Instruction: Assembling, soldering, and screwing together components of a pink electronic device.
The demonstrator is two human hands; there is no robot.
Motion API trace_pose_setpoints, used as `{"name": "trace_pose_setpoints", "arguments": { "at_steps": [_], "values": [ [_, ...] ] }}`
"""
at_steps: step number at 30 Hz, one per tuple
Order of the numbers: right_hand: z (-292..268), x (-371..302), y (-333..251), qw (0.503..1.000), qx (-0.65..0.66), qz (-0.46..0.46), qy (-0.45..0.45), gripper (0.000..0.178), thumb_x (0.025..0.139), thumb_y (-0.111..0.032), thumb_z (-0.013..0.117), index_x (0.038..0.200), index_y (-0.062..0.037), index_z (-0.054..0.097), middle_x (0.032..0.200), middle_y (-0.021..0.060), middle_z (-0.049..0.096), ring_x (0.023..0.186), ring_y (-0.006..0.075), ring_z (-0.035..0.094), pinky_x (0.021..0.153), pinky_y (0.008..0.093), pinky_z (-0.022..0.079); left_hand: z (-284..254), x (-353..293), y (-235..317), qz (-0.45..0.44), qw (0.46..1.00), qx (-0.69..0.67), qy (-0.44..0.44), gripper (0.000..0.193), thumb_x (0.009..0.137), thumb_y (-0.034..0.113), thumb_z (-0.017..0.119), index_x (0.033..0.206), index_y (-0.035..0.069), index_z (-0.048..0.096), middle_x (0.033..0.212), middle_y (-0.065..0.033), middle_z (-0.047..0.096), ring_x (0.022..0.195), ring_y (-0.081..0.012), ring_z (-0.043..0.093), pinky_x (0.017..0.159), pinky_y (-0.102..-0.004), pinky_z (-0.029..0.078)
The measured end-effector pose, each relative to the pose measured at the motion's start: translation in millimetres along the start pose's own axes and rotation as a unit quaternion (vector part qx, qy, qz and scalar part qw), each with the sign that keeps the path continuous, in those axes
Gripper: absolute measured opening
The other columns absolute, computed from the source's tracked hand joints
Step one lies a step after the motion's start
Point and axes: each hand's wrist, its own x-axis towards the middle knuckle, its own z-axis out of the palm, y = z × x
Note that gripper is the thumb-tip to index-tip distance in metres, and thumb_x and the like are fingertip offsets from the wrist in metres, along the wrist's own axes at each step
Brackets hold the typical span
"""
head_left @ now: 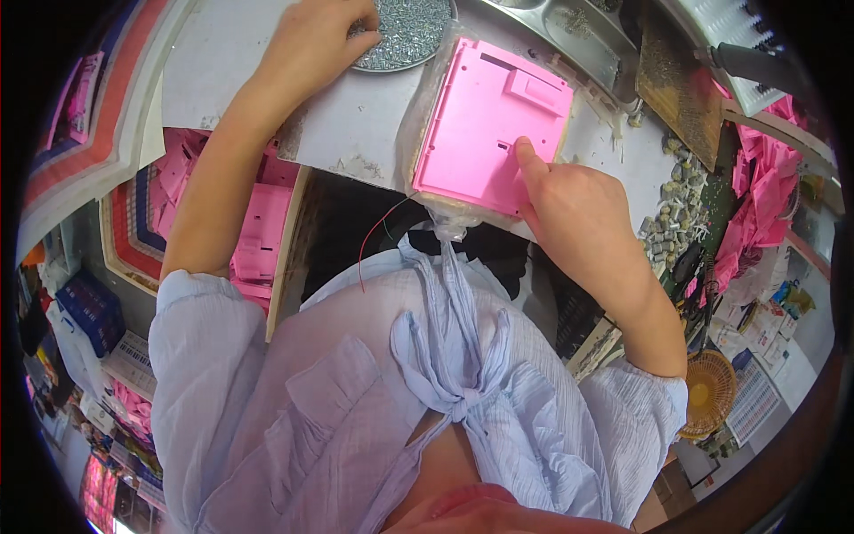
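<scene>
A pink plastic panel (pixel 487 125) lies flat on the grey work table (pixel 356 133), on a clear plastic bag. My right hand (pixel 569 209) rests on its near right corner, the index finger pressed on the panel's surface. My left hand (pixel 316 40) reaches into a round metal dish of small silver screws (pixel 411 31) at the far edge, fingers curled among them; I cannot tell whether it holds any.
More pink plastic parts (pixel 258 231) fill a box under the table on the left. Small grey metal pieces (pixel 663 227) lie heaped at the right, beside pink parts (pixel 756 205). A metal tray (pixel 578 31) and a white brush (pixel 738 40) stand at the back right.
</scene>
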Motion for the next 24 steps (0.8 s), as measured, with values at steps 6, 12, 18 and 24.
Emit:
{"name": "trace_pose_setpoints", "arguments": {
  "at_steps": [6,12,18,24],
  "values": [
    [-38.3,90.5,14.0,0.984,0.045,-0.072,0.153,0.020,0.083,-0.018,0.071,0.100,-0.0085,0.071,0.077,0.0096,0.070,0.072,0.0324,0.068,0.065,0.0441,0.052,20.2,-11.1,-13.2,-0.002,0.999,-0.036,0.038,0.013,0.081,0.020,0.071,0.085,0.007,0.072,0.091,-0.0086,0.066,0.094,-0.0308,0.061,0.079,-0.0452,0.047],
    [-3.5,229.0,20.4,0.951,-0.073,-0.141,0.265,0.018,0.081,-0.020,0.062,0.083,-0.0082,0.076,0.092,0.0133,0.073,0.101,0.0333,0.063,0.083,0.0478,0.051,20.6,-2.6,-12.1,0.027,0.999,-0.015,0.041,0.013,0.089,0.014,0.067,0.095,0.003,0.068,0.089,-0.0130,0.066,0.088,-0.0318,0.063,0.078,-0.0388,0.050],
    [-17.8,257.5,16.4,0.959,-0.052,-0.111,0.254,0.018,0.082,-0.020,0.062,0.078,-0.0079,0.076,0.083,0.0140,0.073,0.089,0.0310,0.068,0.080,0.0458,0.051,18.1,-0.6,-15.3,-0.019,0.990,-0.069,0.118,0.012,0.092,0.013,0.065,0.094,0.001,0.066,0.089,-0.0131,0.067,0.084,-0.0295,0.066,0.077,-0.0383,0.051],
    [-11.9,270.3,18.2,0.949,-0.100,-0.120,0.272,0.021,0.084,-0.021,0.060,0.081,-0.0073,0.076,0.086,0.0131,0.074,0.092,0.0307,0.067,0.081,0.0491,0.049,12.1,-2.7,-8.7,-0.115,0.956,-0.250,0.098,0.014,0.095,0.011,0.067,0.102,-0.001,0.069,0.085,-0.0039,0.068,0.077,-0.0121,0.064,0.069,-0.0285,0.051]
  ]
}}
